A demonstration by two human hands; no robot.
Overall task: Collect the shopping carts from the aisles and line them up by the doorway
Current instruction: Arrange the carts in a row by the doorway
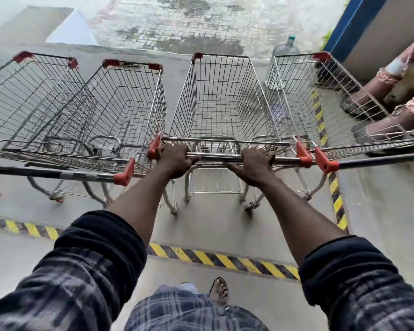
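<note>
Several wire shopping carts with red corner caps stand side by side on the concrete floor. My left hand [175, 160] and my right hand [255, 164] both grip the steel handle bar of the middle cart [221, 96], whose basket is empty. Left of it stand two carts, one [129, 103] close beside it and another [26, 96] at the far left. A further cart [304, 91] stands on the right, its handle [380, 161] reaching toward the frame's right edge.
Yellow-black hazard tape [225, 258] marks the floor behind the carts and along their right side. A large water bottle [286, 50] stands by the stained wall. A blue door frame [344, 27] and another person's legs [392, 96] are at the right.
</note>
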